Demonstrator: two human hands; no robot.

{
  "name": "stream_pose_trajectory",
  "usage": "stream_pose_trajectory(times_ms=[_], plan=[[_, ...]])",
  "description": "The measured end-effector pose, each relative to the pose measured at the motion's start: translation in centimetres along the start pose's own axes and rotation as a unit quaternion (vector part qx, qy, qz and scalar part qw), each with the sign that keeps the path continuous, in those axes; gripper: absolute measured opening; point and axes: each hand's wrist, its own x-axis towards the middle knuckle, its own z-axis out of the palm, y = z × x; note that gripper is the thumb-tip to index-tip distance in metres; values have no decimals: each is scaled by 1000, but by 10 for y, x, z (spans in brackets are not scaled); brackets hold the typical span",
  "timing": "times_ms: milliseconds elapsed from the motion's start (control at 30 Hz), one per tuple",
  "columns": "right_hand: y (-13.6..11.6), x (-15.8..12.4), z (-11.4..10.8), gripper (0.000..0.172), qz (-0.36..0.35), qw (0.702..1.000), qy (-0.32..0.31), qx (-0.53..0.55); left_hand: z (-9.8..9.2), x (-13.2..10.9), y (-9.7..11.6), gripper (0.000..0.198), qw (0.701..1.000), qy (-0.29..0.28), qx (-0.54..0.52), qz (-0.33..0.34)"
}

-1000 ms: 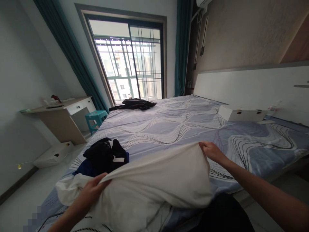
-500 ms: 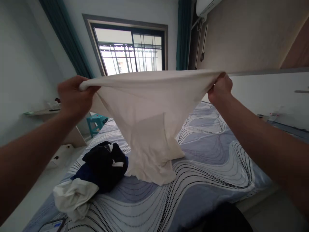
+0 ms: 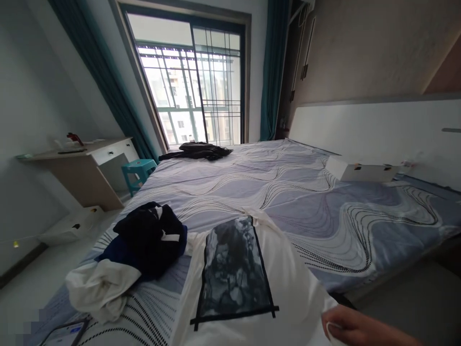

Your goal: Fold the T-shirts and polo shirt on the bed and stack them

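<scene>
A white cloth shirt (image 3: pixel 288 259) with a dark, rectangular printed picture (image 3: pixel 232 269) lies print side up on the near part of a bed covered by a lavender-grey sheet with wavy dotted lines (image 3: pixel 302 187); its near end runs out of the bottom of the view. At lower right, the person's bare right hand (image 3: pixel 347 323) has its fingers curled tight on the shirt's edge, pinching a small fold. The left hand is out of view, so its grip cannot be told. A pull from the right alone could skew the shirt and crease the print. The held edge is close to the side of the bed, so a loose grip there could let the fabric slip over. On the far left, the shirt reaches a soft heap of black clothing (image 3: pixel 147 230) and navy-blue fabric (image 3: pixel 120 252); dragging it sideways could catch and shift that heap. A crumpled off-white cloth (image 3: pixel 103 288) sits beside the heap, and a flat phone with a lit screen (image 3: pixel 68 334) lies near it at lower left, where a wide sweep of cloth could cover or knock it.
</scene>
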Motion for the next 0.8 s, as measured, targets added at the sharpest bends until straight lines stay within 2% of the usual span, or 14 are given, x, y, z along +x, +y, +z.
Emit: stream_pose_trajectory(times_ms=[67,133,200,233,267,333,367,400,433,500,567,633,733,800], plan=[[-9,4,0,20,18,990,-134,-48,35,-8,2,40,999,-13,-12,28],[-21,16,-10,37,25,969,-239,-53,64,-11,8,42,998,-19,-24,62],[-34,43,-21,52,10,959,-284,-6,78,1,19,44,996,-27,-30,81],[-40,62,-27,52,-7,964,-265,25,77,15,26,45,995,-21,-30,90],[-47,85,-31,50,-26,976,-213,49,73,34,33,46,994,-2,-26,102],[-61,137,-38,46,-64,997,10,43,60,82,46,44,989,88,6,117],[-66,164,-41,51,-50,990,134,11,54,107,50,42,981,157,47,104],[-71,190,-42,58,-11,968,248,-35,51,131,51,43,973,197,105,64],[-74,213,-43,67,40,941,327,-79,49,151,49,44,964,219,152,22],[-74,250,-45,69,125,913,370,-119,51,177,38,43,950,236,201,-33],[-69,271,-47,44,147,921,342,-117,52,184,16,41,942,239,229,-58],[-59,279,-50,22,120,930,331,-108,46,180,-9,41,933,236,260,-73],[-35,273,-61,35,89,921,365,-104,27,169,-31,43,931,212,285,-80],[-17,264,-67,36,98,917,373,-100,21,169,-25,45,932,207,281,-99]])
